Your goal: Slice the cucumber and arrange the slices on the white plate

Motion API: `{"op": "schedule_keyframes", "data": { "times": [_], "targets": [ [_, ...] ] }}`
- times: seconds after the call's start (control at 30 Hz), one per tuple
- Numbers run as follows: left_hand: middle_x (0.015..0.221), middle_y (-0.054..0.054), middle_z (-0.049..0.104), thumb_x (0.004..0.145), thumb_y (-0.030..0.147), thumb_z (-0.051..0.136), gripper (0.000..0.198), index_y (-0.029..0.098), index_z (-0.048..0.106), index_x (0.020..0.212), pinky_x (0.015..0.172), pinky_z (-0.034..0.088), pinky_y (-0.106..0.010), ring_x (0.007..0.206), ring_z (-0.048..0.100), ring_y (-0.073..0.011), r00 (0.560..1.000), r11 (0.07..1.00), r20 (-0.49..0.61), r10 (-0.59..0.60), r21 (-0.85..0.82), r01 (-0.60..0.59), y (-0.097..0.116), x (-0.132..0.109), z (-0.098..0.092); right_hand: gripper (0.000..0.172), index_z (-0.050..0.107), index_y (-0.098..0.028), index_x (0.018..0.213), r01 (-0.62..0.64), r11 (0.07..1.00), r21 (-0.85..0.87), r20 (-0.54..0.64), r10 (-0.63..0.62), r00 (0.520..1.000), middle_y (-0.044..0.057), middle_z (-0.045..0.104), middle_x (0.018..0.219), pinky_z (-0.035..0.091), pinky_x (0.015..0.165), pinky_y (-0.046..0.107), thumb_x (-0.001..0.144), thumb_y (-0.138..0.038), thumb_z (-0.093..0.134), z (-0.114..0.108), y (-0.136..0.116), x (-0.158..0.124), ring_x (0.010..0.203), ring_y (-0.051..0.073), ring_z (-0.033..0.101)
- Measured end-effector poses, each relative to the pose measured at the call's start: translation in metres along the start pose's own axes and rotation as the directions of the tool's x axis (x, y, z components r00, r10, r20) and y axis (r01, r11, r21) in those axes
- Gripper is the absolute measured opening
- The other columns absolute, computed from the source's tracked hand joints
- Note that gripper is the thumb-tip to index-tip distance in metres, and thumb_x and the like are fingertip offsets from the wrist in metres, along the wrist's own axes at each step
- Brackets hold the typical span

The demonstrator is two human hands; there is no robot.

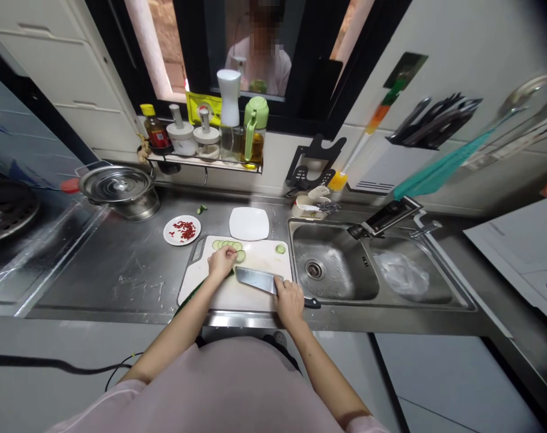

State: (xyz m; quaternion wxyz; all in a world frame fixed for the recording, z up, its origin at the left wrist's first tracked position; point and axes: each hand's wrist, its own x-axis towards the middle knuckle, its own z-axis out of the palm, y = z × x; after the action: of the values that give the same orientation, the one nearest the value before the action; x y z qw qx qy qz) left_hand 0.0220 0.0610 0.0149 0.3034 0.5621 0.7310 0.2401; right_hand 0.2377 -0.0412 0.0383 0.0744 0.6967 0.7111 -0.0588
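Observation:
On the white cutting board point(259, 300), my left hand point(220, 263) has its fingers pinched at the edge of a cucumber slice point(240, 256). Just beyond those fingertips lies a row of overlapping cucumber slices point(223, 245). A dark green cucumber point(193, 294) shows partly from under my left forearm, its cut end near the knife. My right hand point(289, 299) is wrapped round a kitchen knife point(255, 278), with the broad blade pointing left, low over the board. A small cucumber end piece point(280, 248) sits at the board's far right corner.
Behind the board stand a white plate point(249, 224) and a plate of chopped red bits point(165, 233). A lidded steel pot point(140, 204) is at the left. The double sink point(339, 291) adjoins the right. A condiment rack point(196, 161) hangs below the window.

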Motion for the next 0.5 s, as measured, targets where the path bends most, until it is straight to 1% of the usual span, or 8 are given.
{"op": "schedule_keyframes", "data": {
  "times": [0.1,0.2,0.33,0.5],
  "targets": [
    [0.086,0.001,0.073,0.079,0.031,0.061,0.011,0.026,0.068,0.086,0.083,0.042,-0.032,0.088,0.065,-0.0186,0.999,0.997,-0.008,-0.044,0.058,0.045,0.005,0.019,0.004,0.048,0.050,-0.022,0.136,-0.018,1.000,-0.006,0.007,0.018,1.000,0.011,0.064,0.107,0.030,0.085,0.033,0.088,-0.022,0.055,0.006,0.011,-0.001,0.102,0.024,0.053],
    [0.088,0.001,0.074,0.078,0.028,0.061,0.011,0.026,0.068,0.086,0.086,0.040,-0.032,0.089,0.065,-0.0183,0.999,0.992,0.015,-0.050,0.116,0.048,0.010,0.036,0.010,0.048,0.050,-0.022,0.136,-0.040,0.999,0.001,0.000,0.040,0.999,0.011,0.064,0.107,0.031,0.086,0.033,0.089,-0.023,0.054,0.009,0.017,0.000,0.103,0.024,0.053],
    [0.093,-0.002,0.074,0.077,0.026,0.062,0.012,0.024,0.070,0.085,0.089,0.038,-0.034,0.095,0.065,-0.0211,0.999,0.976,0.045,-0.020,0.217,0.010,0.012,0.053,0.017,0.049,0.051,-0.023,0.136,-0.079,0.996,0.031,-0.001,0.079,0.997,0.011,0.065,0.109,0.031,0.088,0.033,0.088,-0.024,0.055,0.010,0.017,0.003,0.105,0.024,0.053],
    [0.092,-0.004,0.074,0.078,0.025,0.058,0.014,0.025,0.070,0.086,0.090,0.037,-0.038,0.097,0.064,-0.0247,0.995,0.943,0.093,0.024,0.327,-0.053,0.010,0.068,0.022,0.048,0.052,-0.023,0.135,-0.086,0.995,0.051,0.005,0.086,0.996,0.010,0.065,0.108,0.031,0.087,0.033,0.087,-0.022,0.055,0.011,0.016,0.009,0.103,0.024,0.054]
  ]
}}
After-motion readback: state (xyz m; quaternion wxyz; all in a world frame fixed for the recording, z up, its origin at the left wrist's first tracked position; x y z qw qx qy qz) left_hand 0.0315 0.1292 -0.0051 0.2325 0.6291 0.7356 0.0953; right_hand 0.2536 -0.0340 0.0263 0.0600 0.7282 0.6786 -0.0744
